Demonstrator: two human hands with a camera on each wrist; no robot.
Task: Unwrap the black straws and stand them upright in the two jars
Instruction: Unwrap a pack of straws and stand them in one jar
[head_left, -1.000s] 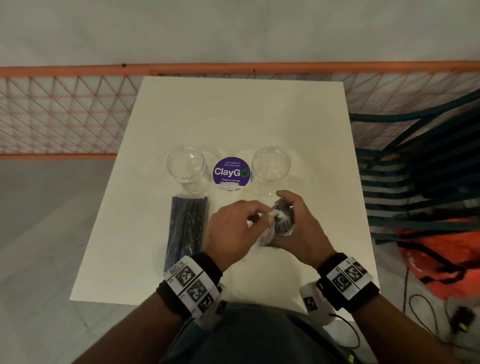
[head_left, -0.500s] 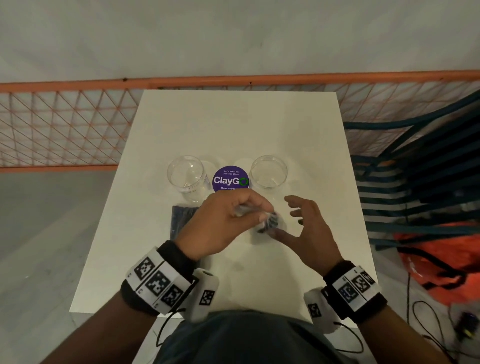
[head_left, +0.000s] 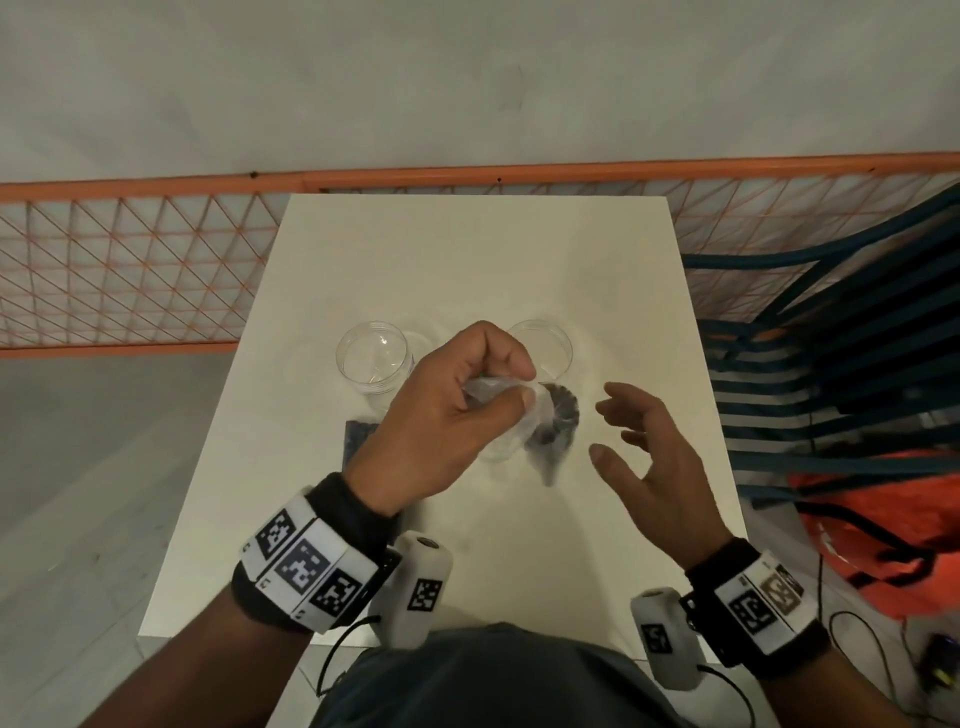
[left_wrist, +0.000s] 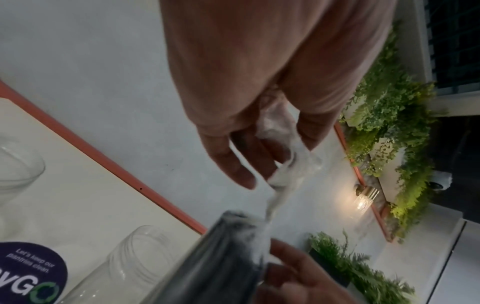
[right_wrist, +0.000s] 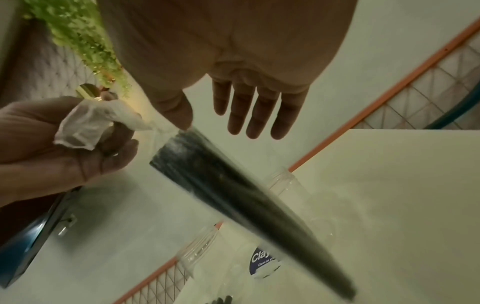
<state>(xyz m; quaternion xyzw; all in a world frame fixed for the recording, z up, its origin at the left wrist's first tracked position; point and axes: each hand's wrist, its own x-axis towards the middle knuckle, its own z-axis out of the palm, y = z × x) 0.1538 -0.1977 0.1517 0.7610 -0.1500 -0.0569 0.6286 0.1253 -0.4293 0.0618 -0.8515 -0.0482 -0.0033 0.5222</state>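
The left hand (head_left: 457, 415) has lifted and moved up over the purple sticker since half a second ago, and it now hides that sticker in the head view. Its thumb and fingers pinch a crumpled tail of clear wrapper (right_wrist: 85, 127). The right hand (head_left: 654, 457), which gripped the bundle a second ago, is spread with its fingers relaxed and holds nothing; its thumb tip lies at the bundle's upper end, possibly touching it, though blur makes that hard to tell.

The bundle of black straws (right_wrist: 233, 193) hangs slanted between the two hands, its top just beyond the left hand's fingertips and joined to them by the stretched wrapper. Just beyond the left hand stand the two clear jars (head_left: 373, 358), one to each side of its knuckles, on the white worktop (head_left: 467, 260). A second wrapped pack of straws (head_left: 358, 441) lies flat under the left wrist.
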